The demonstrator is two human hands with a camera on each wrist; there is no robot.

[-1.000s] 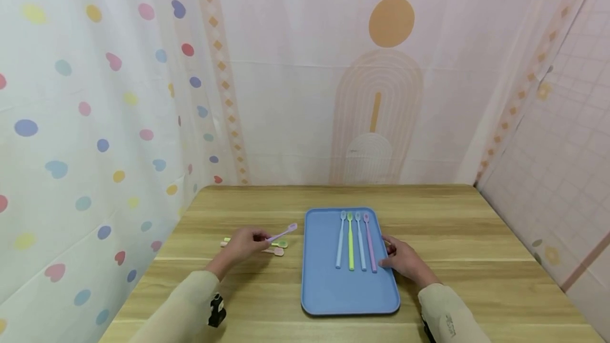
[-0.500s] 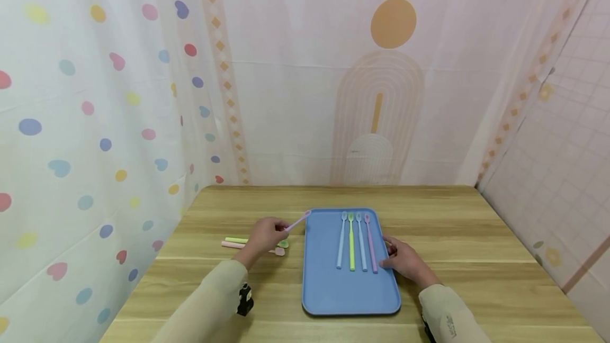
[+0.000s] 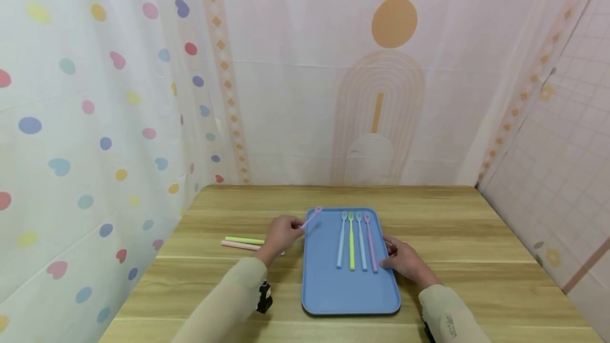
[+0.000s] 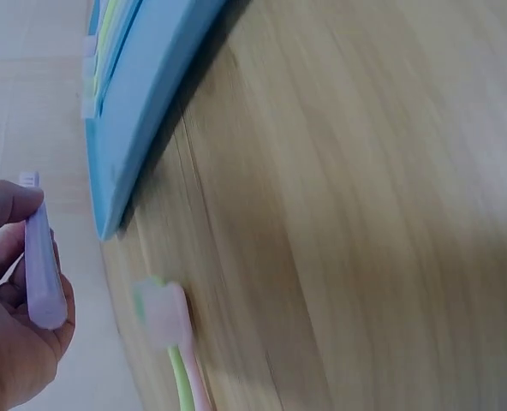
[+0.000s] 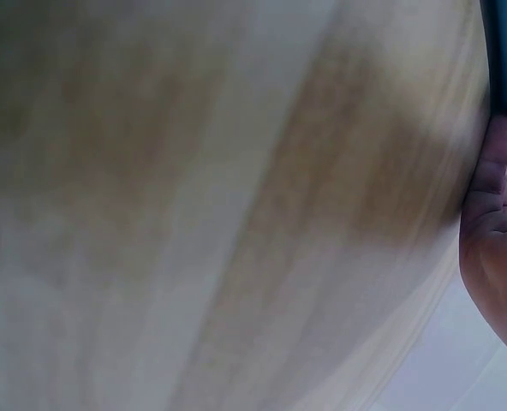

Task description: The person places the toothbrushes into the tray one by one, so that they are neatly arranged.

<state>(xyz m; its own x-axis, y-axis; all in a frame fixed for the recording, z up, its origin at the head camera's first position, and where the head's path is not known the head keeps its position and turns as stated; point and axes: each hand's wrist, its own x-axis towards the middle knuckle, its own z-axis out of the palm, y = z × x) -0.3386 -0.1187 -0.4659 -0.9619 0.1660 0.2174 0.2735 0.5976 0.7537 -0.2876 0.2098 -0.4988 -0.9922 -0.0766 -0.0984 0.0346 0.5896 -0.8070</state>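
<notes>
My left hand [image 3: 282, 234] pinches a purple toothbrush [image 3: 312, 216], its head over the tray's far left corner. The left wrist view shows its thick purple handle [image 4: 44, 274] between thumb and fingers. On the blue tray [image 3: 329, 295] lie four-in-a-row style several toothbrushes side by side: a light blue one [image 3: 341, 245], a green one [image 3: 351, 247], another light blue one [image 3: 362, 247] and a purple one [image 3: 371, 247]. My right hand [image 3: 406, 261] grips the tray's right edge, thumb at the rim.
Left of the tray, a green toothbrush [image 3: 244, 240] and a pink toothbrush [image 3: 240, 245] lie on the wooden table [image 3: 429, 205], their heads mostly hidden behind my left hand in the head view. A patterned curtain [image 3: 286, 94] hangs behind the table.
My left hand has carried the purple toothbrush rightward from beside the green and pink ones to the tray's left edge. The right hand and tray have stayed put.
</notes>
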